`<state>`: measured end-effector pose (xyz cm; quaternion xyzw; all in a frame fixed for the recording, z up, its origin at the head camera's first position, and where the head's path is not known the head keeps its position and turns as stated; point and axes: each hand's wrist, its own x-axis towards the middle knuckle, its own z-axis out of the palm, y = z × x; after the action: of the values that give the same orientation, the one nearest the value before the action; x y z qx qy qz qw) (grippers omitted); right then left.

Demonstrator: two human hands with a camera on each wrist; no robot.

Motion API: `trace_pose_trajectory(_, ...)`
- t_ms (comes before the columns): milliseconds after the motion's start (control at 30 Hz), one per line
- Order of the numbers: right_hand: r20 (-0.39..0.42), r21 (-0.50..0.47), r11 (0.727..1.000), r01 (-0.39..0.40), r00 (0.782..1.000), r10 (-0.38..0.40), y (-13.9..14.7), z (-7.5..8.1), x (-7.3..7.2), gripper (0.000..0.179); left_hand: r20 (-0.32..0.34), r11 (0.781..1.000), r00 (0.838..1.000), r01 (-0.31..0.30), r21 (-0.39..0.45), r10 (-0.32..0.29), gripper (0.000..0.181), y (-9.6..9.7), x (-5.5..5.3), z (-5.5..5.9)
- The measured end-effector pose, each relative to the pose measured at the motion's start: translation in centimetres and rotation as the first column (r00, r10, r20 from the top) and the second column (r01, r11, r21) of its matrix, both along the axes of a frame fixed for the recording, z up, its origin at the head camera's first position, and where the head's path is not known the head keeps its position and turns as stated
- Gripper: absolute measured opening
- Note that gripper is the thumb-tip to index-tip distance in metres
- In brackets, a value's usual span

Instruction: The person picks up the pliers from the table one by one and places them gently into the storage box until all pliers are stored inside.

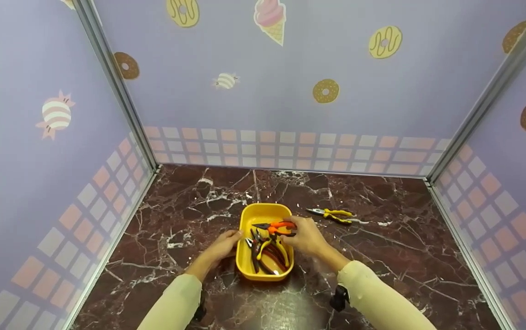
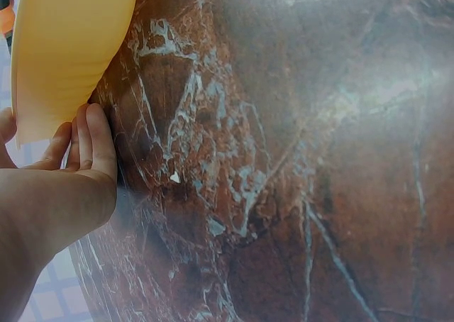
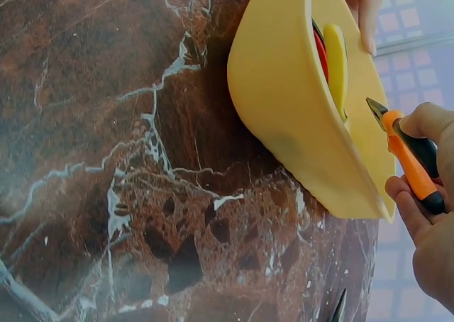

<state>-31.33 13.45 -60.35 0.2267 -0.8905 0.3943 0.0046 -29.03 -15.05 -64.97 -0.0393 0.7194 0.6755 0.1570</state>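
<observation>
A yellow plastic bin [image 1: 263, 277] sits on the table with several pliers in it, one with yellow handles [image 1: 282, 253]. At its left side is my left hand [image 1: 220, 246], thumb at the rim and fingers against the outer wall. In the left wrist view those fingers [image 2: 99, 141] look fairly straight. My right hand [image 1: 307, 236] grips orange-and-black pliers [image 3: 411, 159] by the handles at the bin's right rim. Their jaws point left over the bin's inside. The pliers lower in the bin overlap and are partly hidden.
Another pair of pliers [image 1: 336, 215] with yellow-and-black handles lies on the table to the right, behind my right hand. The tabletop [image 1: 189, 197] is dark red marble-patterned. Purple panels [image 1: 244, 110] enclose it at the back and both sides.
</observation>
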Motion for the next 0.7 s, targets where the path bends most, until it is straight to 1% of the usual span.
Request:
trace_pose_trajectory(167, -0.051, 0.066, 0.998, 0.013, 0.999, -0.009, -0.4, -0.4, 0.1, 0.049, -0.004, 1.000, 1.000, 0.006, 0.005, -0.006, 0.047, 0.0, -0.1, -0.1)
trace_pose_trajectory(267, -0.086, 0.079, 0.997, 0.009, 0.996, -0.002, -0.7, -0.6, 0.2, 0.047, -0.006, 1.000, 1.000, 0.011, 0.000, -0.011, 0.048, -0.1, -0.1, -0.1)
trace_pose_trajectory(367, -0.091, 0.075, 0.997, 0.003, 0.996, 0.004, -1.0, -0.8, 0.3, 0.046, 0.001, 1.000, 1.000, 0.016, -0.011, -0.016, 0.050, -0.1, -0.2, -0.2)
trace_pose_trajectory(467, -0.079, 0.077, 0.997, -0.001, 0.997, 0.008, -1.2, -0.9, 0.6, 0.046, 0.015, 1.000, 1.000, 0.019, -0.015, -0.019, 0.051, -0.1, -0.3, -0.4)
trace_pose_trajectory(700, -0.076, 0.113, 0.994, -0.004, 0.997, 0.012, -1.4, -1.1, 0.9, 0.046, 0.015, 1.000, 1.000, 0.009, -0.002, -0.009, 0.046, -0.1, -0.4, -0.4)
